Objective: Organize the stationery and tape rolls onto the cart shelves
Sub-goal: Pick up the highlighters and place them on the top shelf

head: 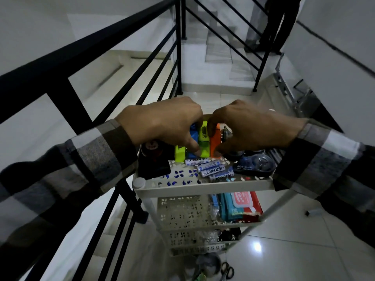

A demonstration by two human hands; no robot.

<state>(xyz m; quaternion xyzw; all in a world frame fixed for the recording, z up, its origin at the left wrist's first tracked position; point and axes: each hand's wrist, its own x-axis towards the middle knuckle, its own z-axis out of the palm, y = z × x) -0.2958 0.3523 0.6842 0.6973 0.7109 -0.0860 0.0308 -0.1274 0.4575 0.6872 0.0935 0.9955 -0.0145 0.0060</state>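
- Both my hands are down on the top shelf (203, 186) of the white cart, close together over a row of small colourful staplers.
- My left hand (162, 122) is closed on the blue stapler (193, 136), thumb reaching to the green stapler (204, 138) beside it.
- My right hand (249, 126) curls around the orange stapler (215, 140), fingers bent; the fingertips are hidden, so how firm the grip is I cannot tell.
- A second green stapler (180, 155) stands just left of the row.
- White batteries (211, 169) lie loose in front of the staplers.
- A black tape roll (151, 149) sits at the shelf's left, tape dispensers (255, 163) at its right.
- Packets (239, 203) lie on the shelf below.
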